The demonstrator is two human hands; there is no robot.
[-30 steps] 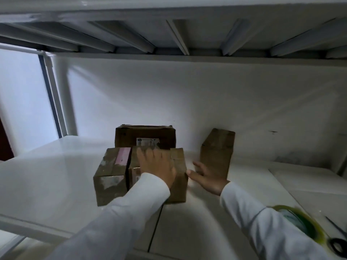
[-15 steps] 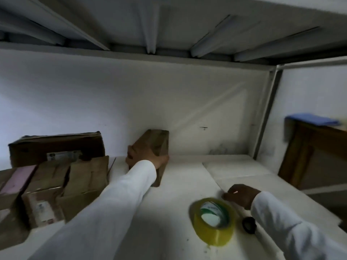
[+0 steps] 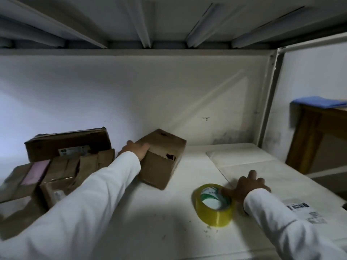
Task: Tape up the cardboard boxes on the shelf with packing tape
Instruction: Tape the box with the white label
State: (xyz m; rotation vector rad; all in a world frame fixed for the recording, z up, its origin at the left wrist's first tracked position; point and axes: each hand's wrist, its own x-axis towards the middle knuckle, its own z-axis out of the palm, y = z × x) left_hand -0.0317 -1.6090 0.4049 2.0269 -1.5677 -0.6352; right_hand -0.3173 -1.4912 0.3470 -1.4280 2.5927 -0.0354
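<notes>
A small brown cardboard box (image 3: 159,166) with a torn flap lies tilted on the white shelf (image 3: 150,222) near the back wall. My left hand (image 3: 136,149) grips its upper left edge, fingers curled over it. A roll of yellow-tinted packing tape (image 3: 214,205) lies flat near the front. My right hand (image 3: 246,185) rests beside it on the shelf, fingers spread and thumb against the roll. More cardboard boxes stand at the left: a wide one (image 3: 69,141) at the back, and a cluster (image 3: 56,175) with loose flaps in front of it.
Flat white mailers (image 3: 244,158) lie on the shelf's right side, one with a printed label (image 3: 304,209). The shelf's upright post (image 3: 268,102) bounds the right end. The upper shelf's ribs (image 3: 142,21) hang low overhead. Beyond stands a wooden table (image 3: 315,139) with a blue cloth (image 3: 319,103).
The view swung right. My left hand left the front box, took hold of the small box and tipped it over. My right hand moved to the tape roll.
</notes>
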